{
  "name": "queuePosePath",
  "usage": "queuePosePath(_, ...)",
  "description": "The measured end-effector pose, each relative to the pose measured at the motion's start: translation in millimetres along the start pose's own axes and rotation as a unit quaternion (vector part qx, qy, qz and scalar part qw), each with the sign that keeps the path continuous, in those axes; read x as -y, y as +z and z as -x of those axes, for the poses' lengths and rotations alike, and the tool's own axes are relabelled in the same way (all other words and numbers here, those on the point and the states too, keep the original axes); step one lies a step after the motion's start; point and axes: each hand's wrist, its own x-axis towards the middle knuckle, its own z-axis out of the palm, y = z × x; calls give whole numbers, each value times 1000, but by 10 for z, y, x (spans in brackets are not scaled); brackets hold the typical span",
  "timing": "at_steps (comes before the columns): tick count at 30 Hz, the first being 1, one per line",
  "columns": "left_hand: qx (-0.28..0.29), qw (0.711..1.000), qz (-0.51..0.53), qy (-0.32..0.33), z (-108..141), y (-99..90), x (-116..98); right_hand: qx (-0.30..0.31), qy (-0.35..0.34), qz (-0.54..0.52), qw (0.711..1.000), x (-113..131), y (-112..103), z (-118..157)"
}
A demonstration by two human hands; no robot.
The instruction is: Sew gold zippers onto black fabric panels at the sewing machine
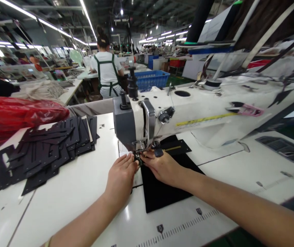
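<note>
A white and grey sewing machine [130, 120] stands in front of me, its needle and presser foot low over the table. Under the foot lies a flat black fabric panel [162, 195], with a narrower black strip [177, 147] on it behind my right hand. My right hand [164, 168] is closed at the panel's upper left edge, its fingertips right beside the presser foot. Just left of the foot is my left hand [121, 173], fingers pressed together and thumb tucked in; what its fingertips pinch is hidden.
Left on the white table [67, 202] lies a loose pile of cut black pieces [51, 147], with red plastic bags [20, 115] beyond it. Pink-handled snips [249, 109] rest on the machine arm. Behind the machine are a blue basket [150, 79] and a seated person [107, 67].
</note>
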Motion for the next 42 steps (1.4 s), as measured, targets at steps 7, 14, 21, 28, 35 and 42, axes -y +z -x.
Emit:
queuePosePath(7, -12, 1000, -7, 13, -35, 33, 82, 0, 7, 1, 1000, -13, 0, -48)
queuePosePath(14, -6, 1000, -1, -9, -57, 47, 86, -13, 8, -1, 1000, -67, 82, -43)
queuePosePath(21, -4, 1000, 11, -18, -78, 48, 113, -20, 8, -7, 1000, -89, 92, -62)
queuePosePath(28, -15, 999, 19, -29, -61, 60, 108, -39, 10, -15, 999, -80, 117, -46)
queuePosePath(35, -37, 998, 9, -41, -69, 68, 105, -54, 9, -12, 998, -72, 133, -82)
queuePosePath(42, -63, 998, -23, -21, -29, 121, 130, -82, 13, -47, 995, -62, 151, -79)
